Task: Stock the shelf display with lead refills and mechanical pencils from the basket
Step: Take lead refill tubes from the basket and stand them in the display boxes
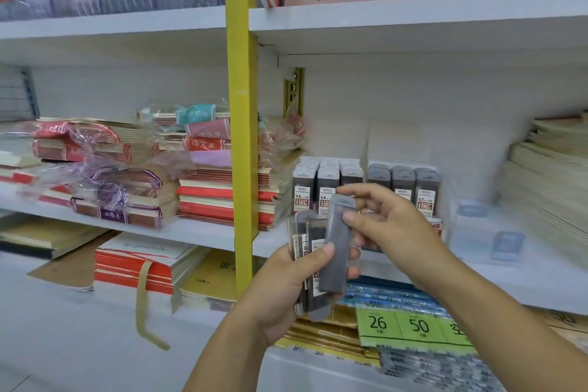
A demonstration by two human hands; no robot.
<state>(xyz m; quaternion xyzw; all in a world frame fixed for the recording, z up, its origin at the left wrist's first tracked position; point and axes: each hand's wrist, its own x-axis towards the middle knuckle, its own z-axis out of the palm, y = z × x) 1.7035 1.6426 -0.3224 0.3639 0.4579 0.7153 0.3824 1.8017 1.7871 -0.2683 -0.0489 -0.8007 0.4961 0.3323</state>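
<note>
My left hand [288,288] grips a fanned bunch of grey lead refill packs [304,251] in front of the shelf. My right hand [386,219] pinches the top of one grey pack [335,251] from that bunch between thumb and forefinger. Behind the hands, the shelf display [366,183] holds two groups of upright lead refill packs with white labels. The basket and the mechanical pencils are out of view.
A yellow upright post [242,124] divides the shelving. Stacks of wrapped notebooks [127,175] fill the left bay. A clear plastic box [486,232] and a paper stack [553,175] sit right of the display. Green price cards [410,326] lie on the lower shelf.
</note>
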